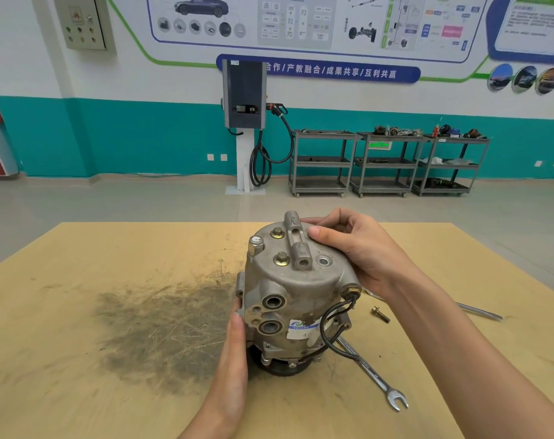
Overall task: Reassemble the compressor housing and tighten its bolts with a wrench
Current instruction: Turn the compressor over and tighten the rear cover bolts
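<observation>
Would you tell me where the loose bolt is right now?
In the head view, the bolt lies on the table right of the compressor, beyond the wrench.

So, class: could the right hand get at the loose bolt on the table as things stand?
Probably yes: the loose bolt lies uncovered just under the right hand, though that hand first has to let go of the compressor.

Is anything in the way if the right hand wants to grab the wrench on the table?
Nothing visible blocks it. The wrench lies in the open beside the compressor, though its upper end slips under the black wire. The right hand is busy holding the compressor's top.
</observation>
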`<state>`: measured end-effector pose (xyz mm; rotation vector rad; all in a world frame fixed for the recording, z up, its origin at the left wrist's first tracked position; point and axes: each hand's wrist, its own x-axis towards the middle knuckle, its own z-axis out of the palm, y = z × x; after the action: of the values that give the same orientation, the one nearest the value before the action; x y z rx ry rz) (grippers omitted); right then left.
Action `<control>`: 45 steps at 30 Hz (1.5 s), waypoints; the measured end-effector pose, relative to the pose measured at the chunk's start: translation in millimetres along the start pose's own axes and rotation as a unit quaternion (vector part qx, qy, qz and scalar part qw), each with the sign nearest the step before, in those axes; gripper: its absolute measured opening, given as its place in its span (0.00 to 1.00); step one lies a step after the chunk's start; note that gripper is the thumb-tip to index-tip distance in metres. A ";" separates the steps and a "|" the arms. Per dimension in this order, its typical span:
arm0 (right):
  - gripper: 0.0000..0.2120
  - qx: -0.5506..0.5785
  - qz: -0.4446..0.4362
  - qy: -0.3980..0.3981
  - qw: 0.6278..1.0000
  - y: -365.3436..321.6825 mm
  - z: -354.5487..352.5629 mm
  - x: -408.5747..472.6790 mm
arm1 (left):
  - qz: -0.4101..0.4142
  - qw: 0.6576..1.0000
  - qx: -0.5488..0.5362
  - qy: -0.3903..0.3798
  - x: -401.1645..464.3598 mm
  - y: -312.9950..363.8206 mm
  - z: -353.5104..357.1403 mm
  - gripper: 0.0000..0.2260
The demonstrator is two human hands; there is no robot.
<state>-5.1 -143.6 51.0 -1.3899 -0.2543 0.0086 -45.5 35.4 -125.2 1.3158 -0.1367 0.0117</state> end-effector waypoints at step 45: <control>0.05 -0.009 0.012 -0.015 1.000 -3.3 -1.2 -0.8 | -0.011 1.000 0.000 0.009 4.7 -8.0 -5.6 0.41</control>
<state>-6.1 -145.5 53.8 -1.4117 -0.2638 0.0463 -39.7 38.5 -133.8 1.3159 -0.1067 0.0052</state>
